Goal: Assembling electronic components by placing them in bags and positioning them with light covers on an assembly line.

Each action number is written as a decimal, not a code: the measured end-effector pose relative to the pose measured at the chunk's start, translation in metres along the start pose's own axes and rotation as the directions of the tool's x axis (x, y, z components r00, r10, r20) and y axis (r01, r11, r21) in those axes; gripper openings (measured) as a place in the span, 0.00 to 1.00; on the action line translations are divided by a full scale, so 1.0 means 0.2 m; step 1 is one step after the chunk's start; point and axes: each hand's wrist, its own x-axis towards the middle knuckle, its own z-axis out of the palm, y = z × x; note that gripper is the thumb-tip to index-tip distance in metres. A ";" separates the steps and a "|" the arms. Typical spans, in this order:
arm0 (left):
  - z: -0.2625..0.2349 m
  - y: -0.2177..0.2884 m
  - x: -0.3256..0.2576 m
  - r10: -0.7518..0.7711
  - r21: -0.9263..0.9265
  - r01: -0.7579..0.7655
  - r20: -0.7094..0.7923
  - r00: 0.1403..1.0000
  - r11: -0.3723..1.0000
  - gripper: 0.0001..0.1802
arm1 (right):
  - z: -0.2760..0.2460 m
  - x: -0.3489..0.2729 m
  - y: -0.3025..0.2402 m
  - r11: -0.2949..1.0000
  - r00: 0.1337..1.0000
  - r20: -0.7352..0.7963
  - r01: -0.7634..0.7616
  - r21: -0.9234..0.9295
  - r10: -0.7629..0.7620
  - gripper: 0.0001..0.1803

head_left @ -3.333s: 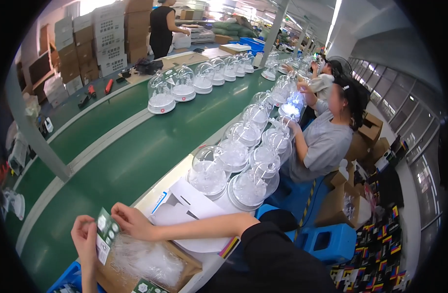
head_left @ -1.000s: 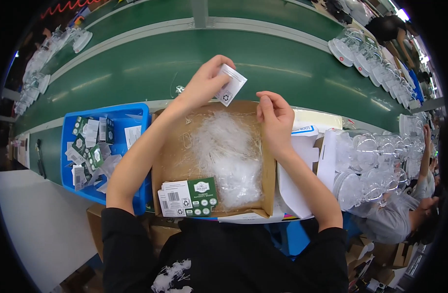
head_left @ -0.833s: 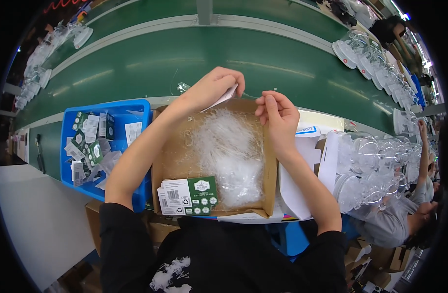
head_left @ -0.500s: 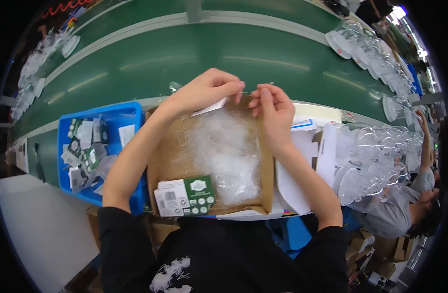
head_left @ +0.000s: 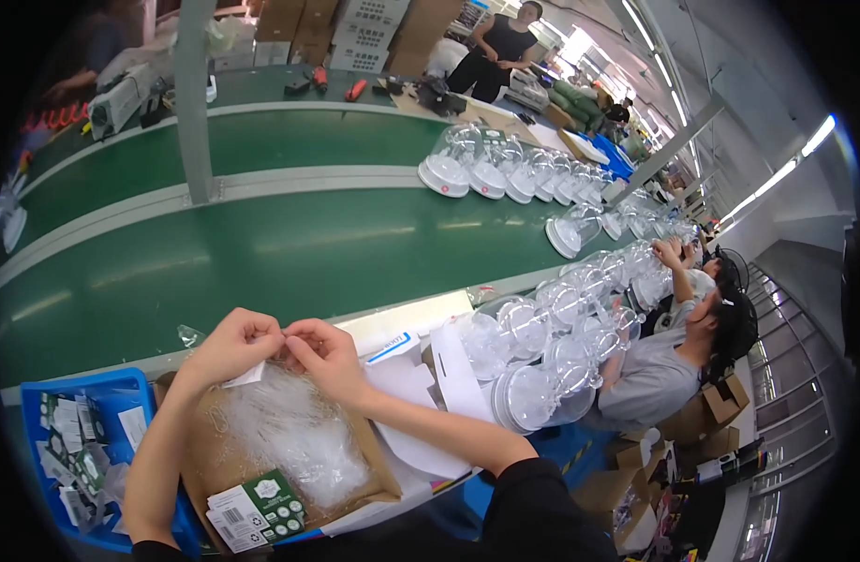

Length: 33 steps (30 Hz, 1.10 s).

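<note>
My left hand (head_left: 231, 343) and my right hand (head_left: 325, 352) meet fingertip to fingertip above an open cardboard box (head_left: 374, 473). Between them they pinch a small white paper card (head_left: 244, 377), which sticks out below my left fingers. The box holds a heap of clear plastic bags (head_left: 289, 433). Green and white printed cards (head_left: 258, 506) lie at its near edge.
A blue bin (head_left: 37, 398) of small cards stands to the left. White folded cartons (head_left: 421, 398) and several clear domes (head_left: 542, 375) lie to the right. A green conveyor belt (head_left: 261, 253) carries more domes (head_left: 491, 169). Other workers sit at right.
My view has swung up and to the right, so the belt and the workers show. Both hands have come together on the small card, which my left hand held alone a second ago.
</note>
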 end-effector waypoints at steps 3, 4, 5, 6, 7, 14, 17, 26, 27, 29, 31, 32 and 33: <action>0.02 0.00 0.02 0.037 -0.015 -0.037 -0.010 0.999 0.999 0.13 | -0.03 0.01 0.01 1.000 1.000 0.000 0.003 -0.031 -0.003 0.07; 0.03 0.00 0.03 0.039 -0.050 -0.041 -0.030 0.999 0.998 0.15 | -0.02 0.03 -0.01 0.999 1.000 -0.009 -0.010 -0.043 0.009 0.06; 0.03 -0.02 0.04 0.078 -0.017 -0.079 -0.057 0.995 0.997 0.21 | -0.02 0.04 -0.03 0.999 1.000 0.002 0.003 -0.041 -0.003 0.06; 0.02 -0.04 0.04 0.084 -0.005 -0.085 -0.065 0.994 0.996 0.21 | -0.02 0.06 -0.04 1.000 1.000 0.000 -0.009 0.005 0.009 0.06; 0.04 -0.06 0.05 0.006 -0.096 -0.023 -0.177 0.984 0.995 0.24 | -0.01 0.06 -0.08 0.998 1.000 -0.014 -0.025 0.050 0.026 0.05; 0.05 -0.25 0.12 0.135 0.100 -0.103 -0.409 0.902 0.990 0.27 | 0.03 0.13 -0.06 0.901 0.963 0.166 0.259 -0.349 -0.213 0.03; 0.08 -0.18 0.09 0.169 0.169 -0.111 -0.387 0.906 0.979 0.26 | 0.03 0.05 -0.07 0.783 0.900 0.227 0.436 -0.443 -0.373 0.04; 0.20 -0.10 0.08 -0.495 -0.702 0.294 -0.095 0.864 0.648 0.29 | 0.04 0.06 -0.11 0.819 0.892 0.220 0.450 -0.357 -0.394 0.05; 0.21 -0.10 0.08 -0.491 -0.699 0.296 -0.090 0.866 0.651 0.29 | 0.03 0.05 -0.10 0.835 0.905 0.204 0.423 -0.351 -0.373 0.04; 0.24 -0.15 0.09 -0.530 -0.785 0.271 -0.086 0.843 0.557 0.28 | 0.03 0.04 -0.12 0.835 0.917 0.228 0.394 -0.385 -0.327 0.05; 0.21 -0.24 0.07 -0.478 -0.782 0.285 -0.018 0.878 0.553 0.26 | 0.04 0.04 -0.13 0.854 0.910 0.255 0.399 -0.335 -0.326 0.06; 0.21 -0.25 0.07 -0.475 -0.790 0.299 0.012 0.880 0.535 0.25 | 0.04 0.05 -0.12 0.852 0.911 0.251 0.399 -0.340 -0.327 0.06; 0.22 -0.25 0.07 -0.472 -0.798 0.313 0.041 0.881 0.515 0.25 | 0.04 0.05 -0.11 0.847 0.899 0.247 0.428 -0.317 -0.362 0.06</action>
